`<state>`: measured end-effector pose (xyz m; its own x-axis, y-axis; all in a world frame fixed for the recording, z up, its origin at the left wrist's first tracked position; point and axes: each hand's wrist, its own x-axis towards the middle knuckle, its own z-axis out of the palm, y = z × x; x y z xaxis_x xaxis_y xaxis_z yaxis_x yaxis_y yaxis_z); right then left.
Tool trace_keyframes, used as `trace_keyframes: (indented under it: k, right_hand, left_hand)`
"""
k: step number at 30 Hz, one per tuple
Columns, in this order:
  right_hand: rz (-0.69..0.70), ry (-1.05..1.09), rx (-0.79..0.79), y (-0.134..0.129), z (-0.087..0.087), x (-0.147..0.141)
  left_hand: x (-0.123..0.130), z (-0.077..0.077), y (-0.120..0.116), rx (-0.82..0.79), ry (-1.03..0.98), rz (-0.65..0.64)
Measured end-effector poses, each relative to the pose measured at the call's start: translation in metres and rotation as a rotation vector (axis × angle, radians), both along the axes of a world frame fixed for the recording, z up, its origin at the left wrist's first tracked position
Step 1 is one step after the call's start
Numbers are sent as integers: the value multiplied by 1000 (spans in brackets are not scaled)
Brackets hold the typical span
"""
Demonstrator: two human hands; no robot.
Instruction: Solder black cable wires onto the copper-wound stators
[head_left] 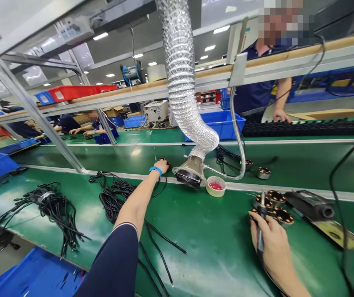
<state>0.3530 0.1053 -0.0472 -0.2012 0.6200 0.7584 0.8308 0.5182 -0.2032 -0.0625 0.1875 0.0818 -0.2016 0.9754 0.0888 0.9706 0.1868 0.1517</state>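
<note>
My right hand grips a soldering iron like a pen, its tip pointing up and away. Just beyond it sit several round metal-sided parts with copper-coloured spots around dark tops. My left arm stretches far forward to the middle strip of the bench. There my left hand, with a blue wristband, closes around a small dark part, mostly hidden by the fingers. A black cable curves below that hand. Near the left forearm lies a pile of black cables.
A foil duct with a hood hangs mid-bench, beside a round tub with red content. A tied cable bundle lies left. A dark tool holder stands right. Blue bins and a co-worker are across the bench.
</note>
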Motion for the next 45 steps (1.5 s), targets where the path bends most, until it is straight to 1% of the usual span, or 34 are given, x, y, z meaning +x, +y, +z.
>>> trace_keyframes:
  k: [2,4,6,8,9,11,12,14,16,17,18,20,22,24,26,28,30,32,35,37,39,41,43,45]
  right_hand:
    - [-7,18,-15,-3,0,0]
    - [-12,54,-27,-6,0,-2]
    - [-1,112,-47,-10,0,-4]
    - [42,190,-77,-14,1,-9]
    - [70,229,-95,-16,2,-11]
    - [137,283,-130,-21,5,-18]
    - [173,295,-144,-25,6,-22]
    - [236,314,-186,-34,10,-31]
    - [299,345,-245,-47,15,-42]
    - [337,363,-274,-54,18,-48]
    - [378,379,-310,-62,21,-53]
    - [467,402,-377,-76,24,-64]
    - [553,411,-436,-89,26,-72]
    - [579,415,-462,-99,26,-77]
    - [523,422,-454,-107,25,-79]
    - [432,437,-433,-112,24,-81]
    - [353,461,-419,-116,23,-84]
    - [273,476,-413,-118,23,-89]
    - [147,458,-415,-119,23,-98]
    - [122,437,-425,-118,24,-104]
    - [142,444,-446,-116,24,-108]
    - [196,464,-470,-113,25,-109]
    - [303,454,-493,-109,26,-108]
    - [458,414,-520,-105,27,-106]
  left_hand:
    - [-5,10,-8,14,-28,-20]
    - [-16,22,-22,23,-58,-54]
    - [-26,31,-48,11,-96,-124]
    - [-31,32,-85,-52,-145,-219]
    - [-32,29,-105,-102,-171,-266]
    - [-30,13,-147,-176,-199,-335]
    - [-29,3,-167,-199,-200,-353]
    - [-29,-21,-199,-181,-165,-325]
    - [-31,-42,-222,-146,-127,-262]
    - [-34,-50,-230,-129,-114,-235]
    - [-37,-57,-237,-118,-106,-218]
    - [-45,-64,-246,-111,-120,-203]
    - [-52,-67,-253,-133,-203,-191]
    - [-57,-68,-259,-128,-362,-188]
    - [-54,-70,-264,-60,-537,-207]
    - [-42,-73,-266,1,-636,-257]
    - [-24,-78,-264,-14,-626,-334]
    - [0,-85,-257,-41,-564,-393]
    - [36,-92,-238,-21,-482,-431]
    - [53,-93,-223,-24,-449,-440]
    - [63,-91,-207,-42,-452,-423]
    - [68,-87,-194,-28,-515,-378]
    - [73,-83,-184,24,-630,-333]
    - [81,-80,-176,54,-766,-307]
